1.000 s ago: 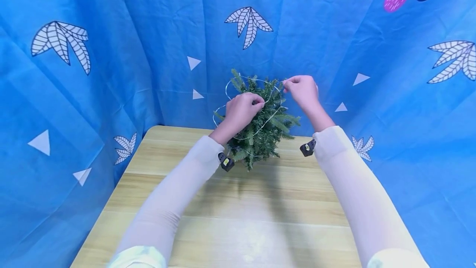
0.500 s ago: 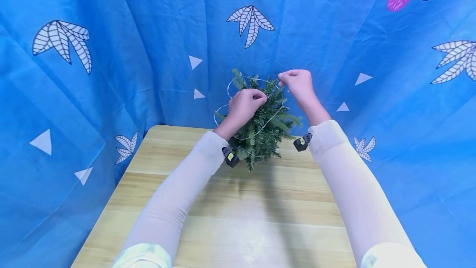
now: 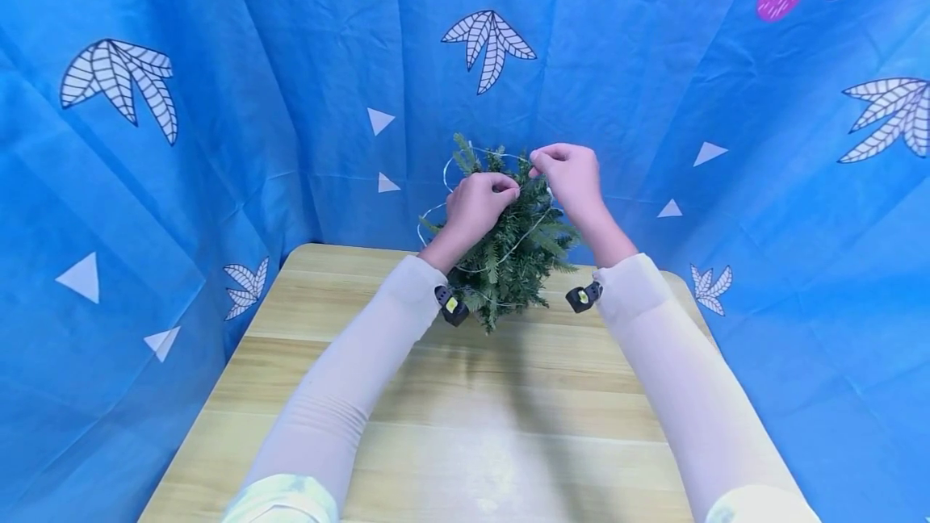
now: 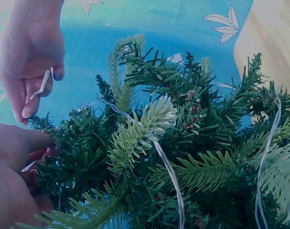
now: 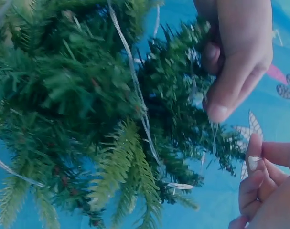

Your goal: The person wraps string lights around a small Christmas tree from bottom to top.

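A small artificial Christmas tree point(image 3: 519, 265) stands at the back of the table, a clear-wired string of fairy lights point(image 4: 169, 167) looped around its branches. My left hand point(image 3: 474, 204) is over the upper part of the tree and pinches the light wire between thumb and fingers; branches cover some of its fingertips in the left wrist view. Just to its right, by the treetop, my right hand point(image 3: 574, 177) pinches a whitish end piece point(image 4: 41, 85) of the string. The two hands' fingertips are close together. Behind the left forearm, the tree's lower left side is hidden.
The light wood table point(image 3: 465, 426) extends toward me under both forearms. A blue curtain point(image 3: 349, 39) with leaf and triangle prints hangs close behind the tree and on both sides. Small black cameras point(image 3: 452, 307) are strapped at the wrists.
My right hand has risen a little, then come down and left toward the left hand at the treetop. The left hand has shifted slightly up and right, still pinching the wire.
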Available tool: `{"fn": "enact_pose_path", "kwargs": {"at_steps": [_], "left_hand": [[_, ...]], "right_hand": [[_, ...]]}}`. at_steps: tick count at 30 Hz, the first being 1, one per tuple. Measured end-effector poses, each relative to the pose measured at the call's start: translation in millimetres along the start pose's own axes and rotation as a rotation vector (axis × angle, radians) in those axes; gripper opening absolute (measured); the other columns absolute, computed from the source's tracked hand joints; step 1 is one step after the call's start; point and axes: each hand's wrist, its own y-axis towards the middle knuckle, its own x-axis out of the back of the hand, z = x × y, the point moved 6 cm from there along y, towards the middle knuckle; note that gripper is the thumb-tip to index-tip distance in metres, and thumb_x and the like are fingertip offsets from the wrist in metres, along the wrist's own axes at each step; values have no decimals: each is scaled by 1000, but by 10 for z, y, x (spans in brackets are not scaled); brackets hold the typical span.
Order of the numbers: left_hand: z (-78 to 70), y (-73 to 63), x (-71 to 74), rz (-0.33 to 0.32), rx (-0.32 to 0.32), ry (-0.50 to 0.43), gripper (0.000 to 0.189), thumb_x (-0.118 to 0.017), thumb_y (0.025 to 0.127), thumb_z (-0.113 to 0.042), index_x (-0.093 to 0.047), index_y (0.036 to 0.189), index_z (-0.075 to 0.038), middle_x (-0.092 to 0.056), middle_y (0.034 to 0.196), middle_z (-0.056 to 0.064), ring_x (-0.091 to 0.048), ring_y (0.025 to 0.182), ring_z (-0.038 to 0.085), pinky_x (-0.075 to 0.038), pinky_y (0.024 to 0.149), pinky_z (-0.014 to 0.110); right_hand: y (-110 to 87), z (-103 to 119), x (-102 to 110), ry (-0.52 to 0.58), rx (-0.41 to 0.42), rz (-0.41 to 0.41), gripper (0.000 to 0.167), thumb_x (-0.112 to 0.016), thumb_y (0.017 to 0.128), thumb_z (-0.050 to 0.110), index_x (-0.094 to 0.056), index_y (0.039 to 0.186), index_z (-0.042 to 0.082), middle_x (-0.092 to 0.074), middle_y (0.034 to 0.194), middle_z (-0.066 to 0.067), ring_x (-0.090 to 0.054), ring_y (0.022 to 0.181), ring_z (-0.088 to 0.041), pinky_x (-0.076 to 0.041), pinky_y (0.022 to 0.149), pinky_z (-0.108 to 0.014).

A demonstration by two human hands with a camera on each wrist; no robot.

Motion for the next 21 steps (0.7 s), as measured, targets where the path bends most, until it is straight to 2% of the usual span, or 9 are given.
{"fn": "enact_pose_path", "kwargs": {"at_steps": [1, 2, 4, 7, 9, 12, 14, 17, 21], "left_hand": [[-3, -2, -4, -2, -2, 7, 18, -65, 99, -40, -77, 108, -30, -74, 104, -12, -58, 72, 13, -43, 75, 37], [-4, -3, -9, -3, -4, 14, 18, -65, 99, -40, -77, 109, -30, -74, 104, -12, -58, 72, 13, -43, 75, 37], [-8, -2, -16, -8, -10, 27, 19, -65, 99, -39, -77, 109, -30, -74, 105, -12, -58, 72, 13, -43, 76, 38], [-4, 1, -23, -17, -12, 47, 19, -65, 99, -40, -77, 109, -31, -74, 106, -13, -58, 72, 11, -43, 76, 37], [4, 3, -20, -23, -10, 55, 18, -65, 98, -41, -77, 109, -32, -74, 106, -13, -58, 71, 12, -42, 75, 36], [12, 1, -16, -31, -7, 59, 18, -65, 99, -41, -77, 109, -33, -75, 106, -13, -56, 69, 14, -41, 73, 36], [17, -5, -11, -38, -4, 55, 18, -64, 99, -41, -77, 108, -33, -75, 106, -13, -57, 69, 13, -42, 74, 36], [26, -16, -1, -43, 9, 37, 18, -64, 99, -42, -77, 108, -33, -74, 108, -13, -59, 74, 10, -44, 79, 37], [38, -24, 8, -40, 37, -2, 17, -65, 98, -42, -77, 106, -33, -74, 108, -13, -61, 79, 8, -45, 86, 41]], "right_hand": [[-36, -3, -3, -21, 11, -13, 26, -61, 101, 31, -77, 110, 13, -75, 84, 2, -39, 46, -8, -33, 47, -26], [-70, 0, -1, -44, 28, -27, 27, -60, 101, 32, -77, 111, 14, -76, 86, 1, -43, 51, -9, -37, 54, -26], [-123, 10, 2, -107, 71, -65, 27, -59, 102, 33, -77, 111, 16, -77, 90, 0, -54, 65, -10, -44, 76, -27], [-171, 21, -21, -194, 129, -104, 26, -58, 102, 33, -78, 109, 17, -78, 93, -1, -64, 91, -15, -33, 107, -36], [-185, 12, -63, -212, 151, -112, 25, -60, 102, 31, -79, 105, 16, -78, 94, -2, -66, 102, -18, -23, 117, -41], [-215, -59, -133, -178, 111, -96, 22, -62, 100, 30, -79, 103, 15, -78, 96, -2, -65, 100, -19, -32, 109, -42], [-241, -129, -177, -136, 66, -83, 21, -64, 99, 30, -79, 102, 16, -78, 97, -2, -64, 92, -21, -40, 100, -40], [-277, -242, -233, -73, 2, -63, 21, -66, 98, 32, -79, 105, 16, -77, 104, -3, -62, 89, -21, -46, 86, -39], [-304, -344, -271, -31, -38, -63, 24, -69, 97, 34, -79, 111, 18, -76, 113, -3, -63, 100, -19, -49, 89, -41]]}}
